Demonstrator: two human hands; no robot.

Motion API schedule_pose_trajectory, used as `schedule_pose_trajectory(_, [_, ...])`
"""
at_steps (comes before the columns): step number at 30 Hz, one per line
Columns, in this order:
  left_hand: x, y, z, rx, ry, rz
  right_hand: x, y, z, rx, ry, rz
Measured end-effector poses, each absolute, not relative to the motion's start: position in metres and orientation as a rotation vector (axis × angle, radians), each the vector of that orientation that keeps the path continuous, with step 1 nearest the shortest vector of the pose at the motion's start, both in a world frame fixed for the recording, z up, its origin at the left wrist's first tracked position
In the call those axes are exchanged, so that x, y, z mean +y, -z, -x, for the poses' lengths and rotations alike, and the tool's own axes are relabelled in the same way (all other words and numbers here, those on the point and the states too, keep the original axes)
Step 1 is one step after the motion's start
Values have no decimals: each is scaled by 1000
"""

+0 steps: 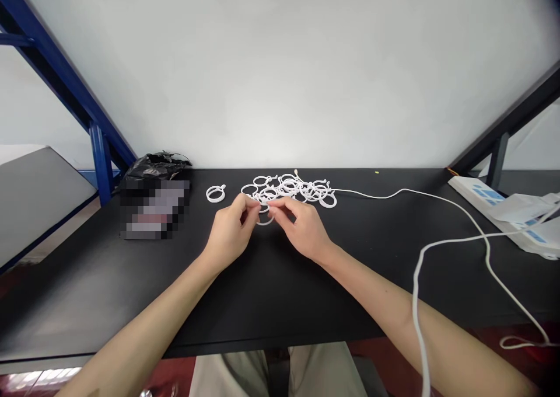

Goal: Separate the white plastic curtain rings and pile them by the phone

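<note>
Over the black table, my left hand [231,225] and my right hand [301,225] meet with thumbs and forefingers pinched on a white plastic curtain ring [265,223]. Its lower curve hangs between my fingertips, which cover its top part. Just behind the hands lies a loose pile of similar white curtain rings [312,191], overlapping, with small eyelets on their rims. Off to the left of the pile, one or two more rings [216,194] lie apart, stacked closely.
A white cord [385,197] runs from the pile to the right and loops across my right forearm. White packaging with blue prints [485,195] sits at the right. A black plastic bag [153,166] and a blurred-out item [155,210] are at the left, near a blue frame [98,157].
</note>
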State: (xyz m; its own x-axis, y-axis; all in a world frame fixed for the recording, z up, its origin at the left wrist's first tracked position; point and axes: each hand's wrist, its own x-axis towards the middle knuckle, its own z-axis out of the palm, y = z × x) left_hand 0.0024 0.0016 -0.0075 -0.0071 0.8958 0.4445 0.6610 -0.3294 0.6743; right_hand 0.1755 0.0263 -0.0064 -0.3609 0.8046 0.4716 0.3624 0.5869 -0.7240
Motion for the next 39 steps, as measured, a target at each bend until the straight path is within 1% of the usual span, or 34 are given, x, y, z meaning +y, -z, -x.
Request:
schedule_pose_trajectory(2, [9, 4, 4, 1746, -1288, -1955, 33, 6, -176, -2010, -526, 982])
schedule_pose_trajectory(5, [22, 2, 20, 1970, -1365, -1814, 42, 9, -179, -2147, -229, 1129])
schedule_pose_trajectory(7, [30, 6, 33, 2074, -1350, -1734, 45, 11, -181, -2250, -65, 1204])
schedule_pose_trajectory(11, [43, 20, 53, 2204, -1264, -1704, 46, 15, -180, -2340, 103, 1224])
schedule_pose_trajectory(17, [51, 29, 60, 2263, -1117, -1838, 46, 18, -177, -2362, 170, 1248])
schedule_pose_trajectory(25, [50, 29, 67, 2276, -1188, -1741, 50, 20, -177, -2372, 202, 1304])
schedule_pose_trajectory(31, [42, 19, 66, 2335, -1220, -1725, 51, 21, -179, -2359, 203, 1316])
schedule_pose_trajectory(34, [31, 13, 53, 2236, -1239, -1883, 51, 21, -179, -2364, 185, 1308])
schedule_pose_trajectory(39, [15, 8, 23, 1933, -1141, -2193, 49, 18, -178, -2362, 198, 1271])
